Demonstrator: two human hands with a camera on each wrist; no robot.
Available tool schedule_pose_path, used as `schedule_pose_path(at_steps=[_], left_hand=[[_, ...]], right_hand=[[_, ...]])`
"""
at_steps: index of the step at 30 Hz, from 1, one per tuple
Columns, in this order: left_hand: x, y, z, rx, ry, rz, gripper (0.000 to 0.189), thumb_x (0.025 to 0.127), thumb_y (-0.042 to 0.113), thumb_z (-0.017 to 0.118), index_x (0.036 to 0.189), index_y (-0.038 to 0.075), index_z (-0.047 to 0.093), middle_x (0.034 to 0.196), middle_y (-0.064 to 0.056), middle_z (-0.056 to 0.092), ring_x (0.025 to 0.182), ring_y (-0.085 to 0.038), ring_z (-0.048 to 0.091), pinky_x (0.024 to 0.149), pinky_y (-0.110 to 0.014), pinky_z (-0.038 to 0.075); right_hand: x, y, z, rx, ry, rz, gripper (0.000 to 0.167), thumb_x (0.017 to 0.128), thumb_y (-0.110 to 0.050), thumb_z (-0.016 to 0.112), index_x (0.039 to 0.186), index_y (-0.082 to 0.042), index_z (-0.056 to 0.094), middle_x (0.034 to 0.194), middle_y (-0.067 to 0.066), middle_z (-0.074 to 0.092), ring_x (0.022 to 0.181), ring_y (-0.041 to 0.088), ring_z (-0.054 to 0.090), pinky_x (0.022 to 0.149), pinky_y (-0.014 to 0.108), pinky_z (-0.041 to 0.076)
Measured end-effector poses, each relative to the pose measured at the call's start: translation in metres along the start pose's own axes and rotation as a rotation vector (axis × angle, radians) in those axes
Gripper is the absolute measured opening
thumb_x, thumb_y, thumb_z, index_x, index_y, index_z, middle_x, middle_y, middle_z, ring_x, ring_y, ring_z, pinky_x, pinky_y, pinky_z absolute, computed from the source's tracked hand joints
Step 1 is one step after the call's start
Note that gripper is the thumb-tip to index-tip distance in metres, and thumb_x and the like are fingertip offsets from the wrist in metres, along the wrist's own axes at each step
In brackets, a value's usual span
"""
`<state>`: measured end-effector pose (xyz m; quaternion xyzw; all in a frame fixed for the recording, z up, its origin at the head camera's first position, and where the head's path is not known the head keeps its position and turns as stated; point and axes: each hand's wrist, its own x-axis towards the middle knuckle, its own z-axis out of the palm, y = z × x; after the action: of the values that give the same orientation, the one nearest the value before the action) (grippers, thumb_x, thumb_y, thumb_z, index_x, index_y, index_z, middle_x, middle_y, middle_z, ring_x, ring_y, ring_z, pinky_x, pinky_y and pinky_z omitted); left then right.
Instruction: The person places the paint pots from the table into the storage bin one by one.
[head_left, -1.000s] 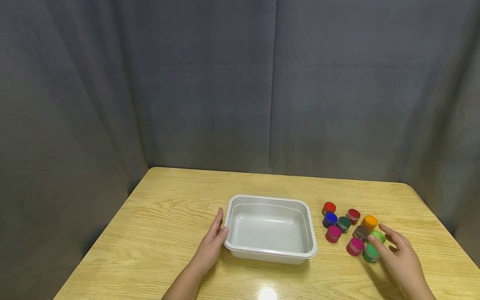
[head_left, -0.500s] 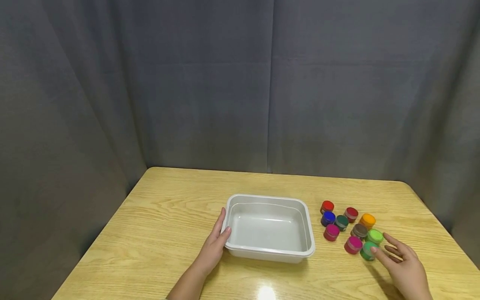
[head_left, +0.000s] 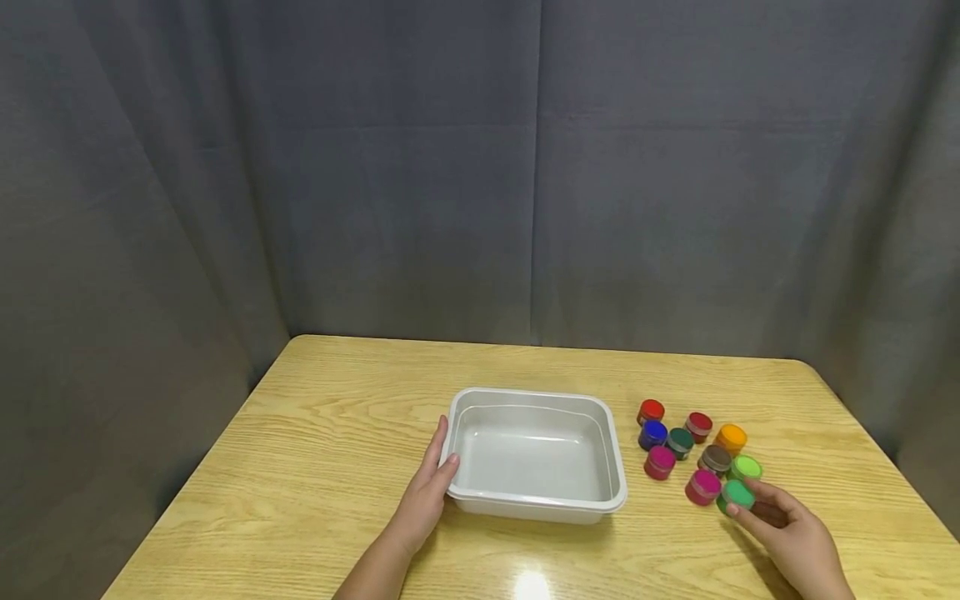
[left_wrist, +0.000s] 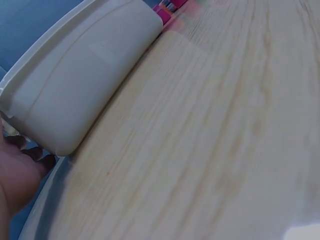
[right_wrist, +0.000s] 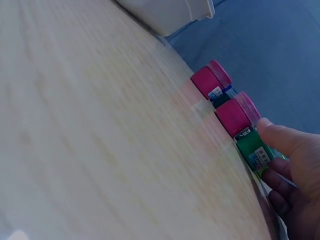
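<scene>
Between the thumb and fingers of the right hand (head_left: 797, 537), the green jar (head_left: 737, 494) is being pinched, to the right of the white tray (head_left: 532, 467). A squat, round body and a flat, bright green lid are being shown on the jar. By the left hand (head_left: 423, 500), the tray is being gripped at its left end, the thumb being laid at the rim and the fingers along the outer wall. To the right of the tray, ten lidded jars are being counted: two magenta jars (head_left: 702, 487), and one each in green, light green, brown, orange, dark red, dark green, blue and red. The one tray is being supported by a counter (head_left: 337, 458), and beyond the tray a grey curtain (head_left: 405, 208) is being seen. In the right wrist view, a printed label (right_wrist: 259, 157) on the green jar's side is being shown more plainly than from the head. In the left wrist view, the tray's outer wall is being shown; its open inside is being seen only from the head.
</scene>
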<state>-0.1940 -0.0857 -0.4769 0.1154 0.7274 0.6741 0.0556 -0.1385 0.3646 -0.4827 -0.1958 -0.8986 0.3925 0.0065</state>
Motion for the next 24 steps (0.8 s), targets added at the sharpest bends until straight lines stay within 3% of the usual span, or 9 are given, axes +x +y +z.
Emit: schedule_pose_path(at_steps=[5,11,16,19,22,24], left_hand=[[0.0,-0.001,0.001,-0.004,0.011,-0.007,0.06,0.106,0.025,0.035,0.159,0.017,0.008,0.166,-0.01,0.003,0.152,-0.039,0.0,0.119,-0.064,0.0],[0.002,-0.003,0.002,-0.022,0.004,-0.034,0.06,0.106,0.026,0.033,0.159,0.021,0.007,0.167,-0.005,0.002,0.153,-0.037,-0.002,0.118,-0.066,-0.002],[0.003,-0.003,0.002,-0.039,0.001,-0.05,0.059,0.106,0.027,0.033,0.159,0.023,0.007,0.167,-0.005,0.001,0.153,-0.037,-0.003,0.117,-0.068,-0.003],[0.002,-0.003,0.001,-0.044,0.007,-0.055,0.059,0.106,0.028,0.033,0.159,0.022,0.008,0.167,-0.004,0.002,0.153,-0.037,-0.003,0.118,-0.067,-0.003],[0.001,-0.003,0.001,-0.051,0.007,-0.051,0.06,0.106,0.028,0.033,0.159,0.02,0.007,0.167,-0.004,0.001,0.153,-0.037,-0.004,0.118,-0.067,-0.003],[0.002,-0.003,0.001,-0.048,0.009,-0.044,0.061,0.106,0.029,0.034,0.159,0.019,0.007,0.167,-0.005,0.001,0.152,-0.038,-0.004,0.118,-0.067,-0.003]], right_hand=[[0.003,0.0,0.002,-0.014,0.018,-0.003,0.082,0.086,-0.055,0.068,0.143,-0.001,0.046,0.132,0.024,0.059,0.077,-0.016,0.047,0.066,0.008,0.044],[0.006,0.0,0.003,-0.044,0.029,0.005,0.08,0.086,-0.054,0.068,0.141,0.001,0.047,0.127,0.025,0.061,0.087,0.003,0.06,0.07,0.017,0.048],[0.006,-0.001,-0.001,-0.027,0.01,0.041,0.084,0.085,-0.058,0.067,0.142,0.0,0.046,0.136,0.026,0.055,0.093,0.012,0.063,0.077,0.027,0.052],[0.005,-0.002,-0.005,0.017,0.004,0.066,0.086,0.085,-0.059,0.066,0.145,-0.001,0.043,0.14,0.026,0.051,0.095,0.01,0.062,0.08,0.032,0.053],[0.003,-0.006,-0.01,0.069,0.016,0.085,0.087,0.086,-0.059,0.065,0.147,-0.002,0.04,0.139,0.023,0.053,0.086,-0.009,0.056,0.077,0.023,0.054],[0.002,-0.01,-0.013,0.119,0.02,0.075,0.088,0.086,-0.058,0.066,0.148,-0.003,0.038,0.13,0.011,0.061,0.082,-0.02,0.049,0.073,0.014,0.052]])
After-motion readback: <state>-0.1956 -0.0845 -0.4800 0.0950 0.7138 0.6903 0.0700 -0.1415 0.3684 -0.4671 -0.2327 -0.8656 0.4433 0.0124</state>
